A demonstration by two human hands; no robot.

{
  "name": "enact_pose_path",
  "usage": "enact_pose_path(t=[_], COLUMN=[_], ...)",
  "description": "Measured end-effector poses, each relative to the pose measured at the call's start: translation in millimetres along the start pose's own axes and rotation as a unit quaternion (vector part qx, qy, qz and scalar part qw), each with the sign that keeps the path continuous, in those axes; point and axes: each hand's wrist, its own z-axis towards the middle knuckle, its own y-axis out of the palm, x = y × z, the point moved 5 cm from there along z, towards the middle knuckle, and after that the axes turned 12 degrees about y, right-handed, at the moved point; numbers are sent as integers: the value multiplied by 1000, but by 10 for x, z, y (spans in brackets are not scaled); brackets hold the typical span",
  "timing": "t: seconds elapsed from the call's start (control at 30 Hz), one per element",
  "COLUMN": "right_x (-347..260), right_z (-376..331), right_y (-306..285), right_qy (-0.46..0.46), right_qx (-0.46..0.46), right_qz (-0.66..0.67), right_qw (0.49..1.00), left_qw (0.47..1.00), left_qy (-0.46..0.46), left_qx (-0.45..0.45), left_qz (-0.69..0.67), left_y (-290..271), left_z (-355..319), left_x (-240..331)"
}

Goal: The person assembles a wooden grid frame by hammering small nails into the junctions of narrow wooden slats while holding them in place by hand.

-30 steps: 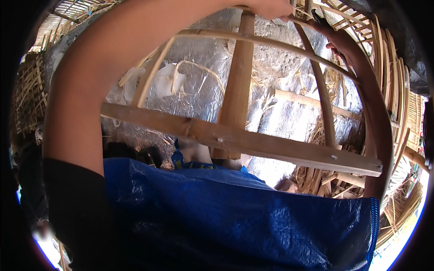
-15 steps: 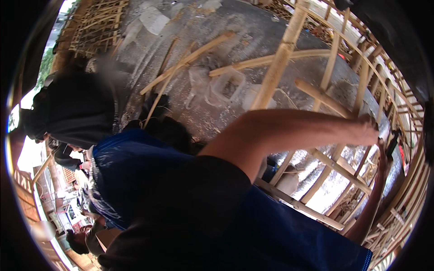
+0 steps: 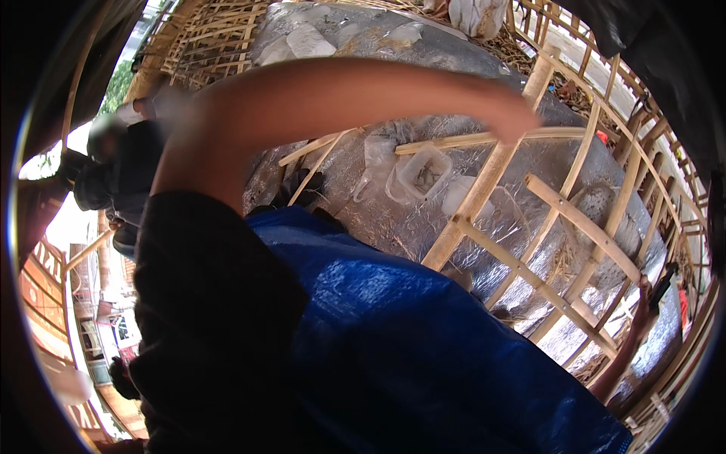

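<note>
My left hand [image 3: 516, 119] is over the upper part of a thick bamboo pole [image 3: 484, 189], its arm stretched across from the left. Motion smears its fingers, so their grip on the pole cannot be made out. At the far right, my right hand [image 3: 645, 296] is closed around a narrow black tool [image 3: 665, 283] whose kind is unclear. Right beside that hand ends a short bamboo slat [image 3: 584, 222], lying across the lattice frame. Another crosswise slat [image 3: 533, 278] runs below it. Blue sheeting [image 3: 423, 325] is draped between my arms.
A clear plastic tub [image 3: 425, 172] sits on the silvery floor sheet [image 3: 363, 234], with a loose bamboo strip [image 3: 431, 144] behind it. Woven bamboo [image 3: 215, 45] stands at the upper left. At the left is a person in dark clothing [image 3: 128, 163]. A pale sack [image 3: 478, 17] lies at the back.
My left hand has left the slat's end by my right hand and swung up and left to the thick pole. The view has shifted; my right hand stays by the slat's end.
</note>
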Motion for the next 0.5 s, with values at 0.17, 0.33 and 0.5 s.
enact_pose_path(t=[0.17, 0.33, 0.5], right_x=[-33, -41, 23], right_z=[-25, -9, -10], right_y=[62, 169, 152], right_qy=[-5, 11, 24], right_qx=[-1, 4, 12], right_qz=[9, 15, 20], right_qw=[1000, 1000, 999], left_qw=[962, 962, 939], left_qy=[-235, -243, -237], left_qx=[39, 117, 222], left_qz=[-132, -35, -116], left_y=[1244, 1972, 1940], left_z=[-1208, -1323, -1144], left_x=[73, -85, -88])
